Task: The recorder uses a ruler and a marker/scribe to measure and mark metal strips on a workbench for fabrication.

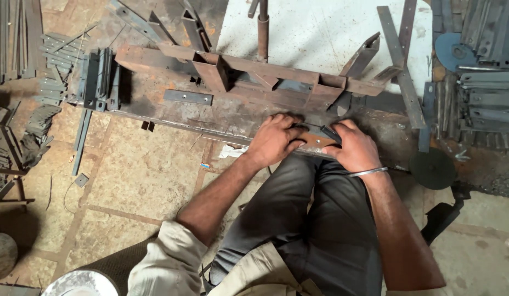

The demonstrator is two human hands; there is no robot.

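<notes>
Head view is showing the person sitting at a low steel jig [156,57], both hands gripping a short rusty metal piece [316,140] at the near edge of the workbench [221,118]; the left hand [273,140] is curling over its left end, the right hand [356,145] is clasping its right end

Floor [150,175]: worn stone tiles, dusty. A white sheet [320,33] covers part. Metal strip stacks [485,98] line the edges
</notes>
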